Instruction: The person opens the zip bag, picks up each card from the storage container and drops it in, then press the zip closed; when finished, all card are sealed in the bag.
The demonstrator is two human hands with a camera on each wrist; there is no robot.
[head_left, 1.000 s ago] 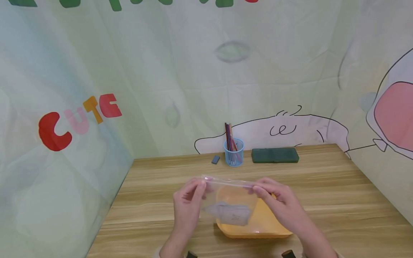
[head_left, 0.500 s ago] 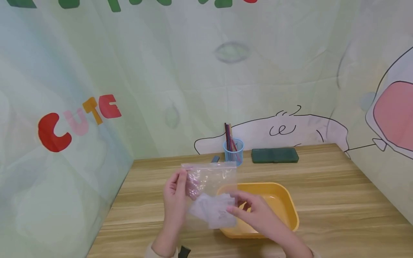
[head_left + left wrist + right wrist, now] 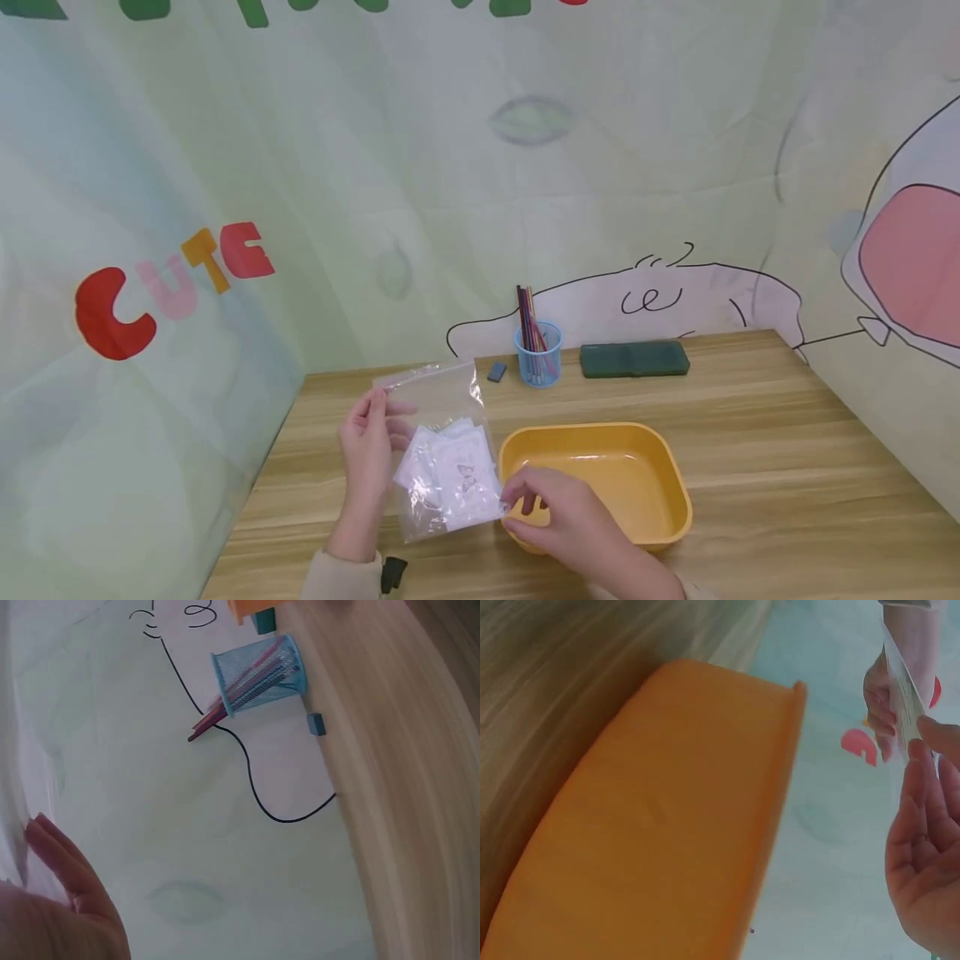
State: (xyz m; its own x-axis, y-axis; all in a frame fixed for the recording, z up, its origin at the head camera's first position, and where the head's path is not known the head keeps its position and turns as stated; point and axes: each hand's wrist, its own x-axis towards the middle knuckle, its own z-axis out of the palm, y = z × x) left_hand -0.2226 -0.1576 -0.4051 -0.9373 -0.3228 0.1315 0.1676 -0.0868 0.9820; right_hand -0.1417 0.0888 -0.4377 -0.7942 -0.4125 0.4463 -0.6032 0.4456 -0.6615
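A clear zip bag (image 3: 438, 404) hangs tilted over the table, left of the yellow tray (image 3: 671, 521). Inside lie several white paper pieces (image 3: 468, 483), the front one with a small dark print. My left hand (image 3: 367, 442) pinches the bag's upper left edge between thumb and fingers, some of which show through the plastic. At the lower right corner, my right hand (image 3: 562, 512) pinches the bag with thumb and index fingertip, in front of the tray's left side. In the right wrist view, the bag (image 3: 904, 694) appears nearly edge-on between both hands.
Along the back of the wooden table (image 3: 750, 450) stand a blue mesh cup (image 3: 540, 362) of colored pencils (image 3: 529, 321), a small blue-grey eraser (image 3: 497, 372) and a dark green flat case (image 3: 634, 360). A printed cloth (image 3: 360, 167) hangs behind.
The bag has moved left, away from in front of the tray, and tilted. My right hand has left its top edge and now pinches the lower right corner; my left hand keeps its hold.
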